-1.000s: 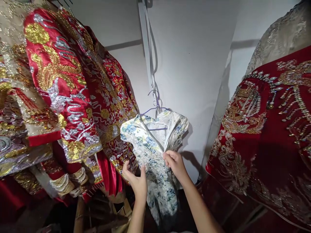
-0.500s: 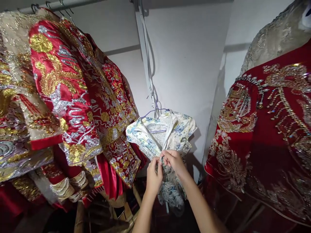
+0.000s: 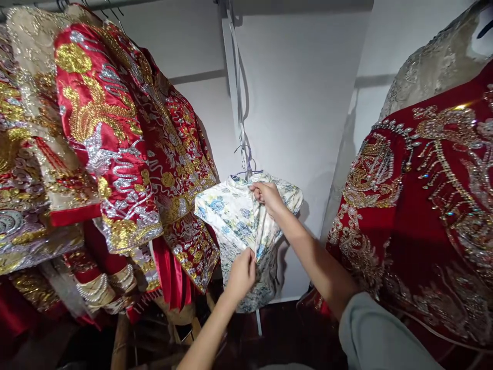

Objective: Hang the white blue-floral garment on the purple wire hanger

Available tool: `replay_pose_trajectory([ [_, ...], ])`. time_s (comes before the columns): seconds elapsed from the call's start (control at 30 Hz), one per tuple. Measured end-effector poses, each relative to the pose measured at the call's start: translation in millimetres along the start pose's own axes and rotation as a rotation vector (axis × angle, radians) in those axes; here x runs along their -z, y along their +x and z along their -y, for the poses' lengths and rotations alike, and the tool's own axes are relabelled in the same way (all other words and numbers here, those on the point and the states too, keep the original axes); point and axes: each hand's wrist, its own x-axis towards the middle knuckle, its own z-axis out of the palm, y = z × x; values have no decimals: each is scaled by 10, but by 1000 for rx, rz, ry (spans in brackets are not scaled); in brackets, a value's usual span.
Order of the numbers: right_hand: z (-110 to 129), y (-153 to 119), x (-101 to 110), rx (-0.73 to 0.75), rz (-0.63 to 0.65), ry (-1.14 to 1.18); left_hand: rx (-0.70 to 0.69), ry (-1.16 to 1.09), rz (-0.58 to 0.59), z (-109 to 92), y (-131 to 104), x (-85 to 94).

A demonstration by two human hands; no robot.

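A short-sleeved dress (image 3: 233,213), white with blue flowers, hangs in front of me on a thin purple hanger (image 3: 246,173). My right hand (image 3: 267,198) is closed on the front opening near the collar. Lower on the same front edge, my left hand (image 3: 242,272) pinches the fabric between thumb and fingers. The front edges lie close together between the two hands. Whether a zip or some other fastener runs there is too small to tell.
Red jackets (image 3: 119,154) with gold and silver embroidery hang from a rail (image 3: 134,4) on the left. At the right stands a red beaded gown (image 3: 419,216). White straps (image 3: 236,77) run down the wall (image 3: 296,97) above the hanger.
My right hand has moved up from the lower front to near the collar. The open neckline has closed up, and the left hand stays low on the front edge.
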Motion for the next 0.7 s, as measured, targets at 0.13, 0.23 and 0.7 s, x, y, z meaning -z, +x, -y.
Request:
replay_pose_trajectory([
  [0.13, -17, -106, -3, 71, 119, -59, -49, -91, 19, -74, 349, 390],
  [0.23, -21, -218, 53, 109, 98, -68, -158, -204, -264, -241, 781, 701],
  [0.7, -560, -224, 268, 102, 44, -339, -53, -415, -787, -437, 1483, 1463],
])
